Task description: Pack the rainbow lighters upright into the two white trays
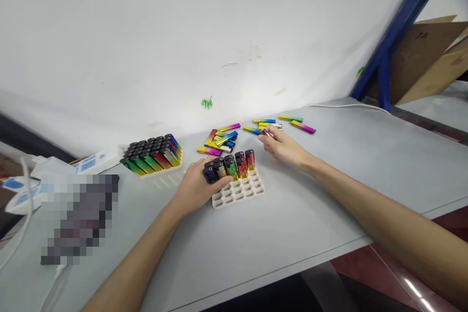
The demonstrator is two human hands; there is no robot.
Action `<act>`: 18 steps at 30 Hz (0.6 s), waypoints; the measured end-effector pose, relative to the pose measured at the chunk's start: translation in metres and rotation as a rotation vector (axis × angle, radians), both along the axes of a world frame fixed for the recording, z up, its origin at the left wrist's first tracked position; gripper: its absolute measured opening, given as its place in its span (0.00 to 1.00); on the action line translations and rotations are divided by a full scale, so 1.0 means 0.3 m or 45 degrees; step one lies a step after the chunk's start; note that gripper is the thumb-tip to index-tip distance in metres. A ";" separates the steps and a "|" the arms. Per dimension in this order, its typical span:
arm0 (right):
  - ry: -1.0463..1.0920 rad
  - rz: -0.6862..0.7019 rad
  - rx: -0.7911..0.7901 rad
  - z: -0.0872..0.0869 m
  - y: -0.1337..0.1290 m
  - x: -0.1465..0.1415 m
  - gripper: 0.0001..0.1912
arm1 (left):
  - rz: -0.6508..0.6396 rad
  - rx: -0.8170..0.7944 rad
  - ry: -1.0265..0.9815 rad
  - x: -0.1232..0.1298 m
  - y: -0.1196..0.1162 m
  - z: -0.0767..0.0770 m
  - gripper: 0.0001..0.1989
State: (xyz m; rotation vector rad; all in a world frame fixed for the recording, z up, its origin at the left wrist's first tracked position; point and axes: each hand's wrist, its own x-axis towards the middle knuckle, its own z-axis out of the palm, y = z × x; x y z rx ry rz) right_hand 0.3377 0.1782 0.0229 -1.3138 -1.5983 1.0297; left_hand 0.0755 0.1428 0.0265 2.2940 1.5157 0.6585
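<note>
Grey table (310, 195), left hand (195, 183) cupping upright lighters (231, 168), right hand (278, 144) outstretched

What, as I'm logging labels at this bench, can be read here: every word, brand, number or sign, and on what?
"7A": dark print on the cardboard box at right; the first character might be a T.
Cigarette lighters: no lettering readable at this size.
Power strip: blue socket areas, any markings too small to read.
Dark pixelated object: nothing readable.
Green wall mark: leaf-like shape, no legible text.
</note>
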 end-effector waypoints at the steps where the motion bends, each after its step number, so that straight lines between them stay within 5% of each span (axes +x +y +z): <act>1: 0.047 0.031 -0.041 0.001 -0.002 -0.003 0.14 | 0.000 -0.004 -0.002 0.000 0.000 -0.001 0.16; 7: 0.291 0.168 -0.144 -0.004 -0.006 -0.023 0.21 | -0.003 -0.005 0.007 0.002 -0.003 0.003 0.17; 13: 0.498 0.026 -0.257 -0.012 -0.001 -0.037 0.29 | 0.009 -0.017 -0.010 0.004 -0.008 0.007 0.16; 18: 0.596 -0.017 -0.357 0.006 0.001 -0.032 0.25 | 0.000 -0.022 -0.005 -0.001 -0.002 0.003 0.15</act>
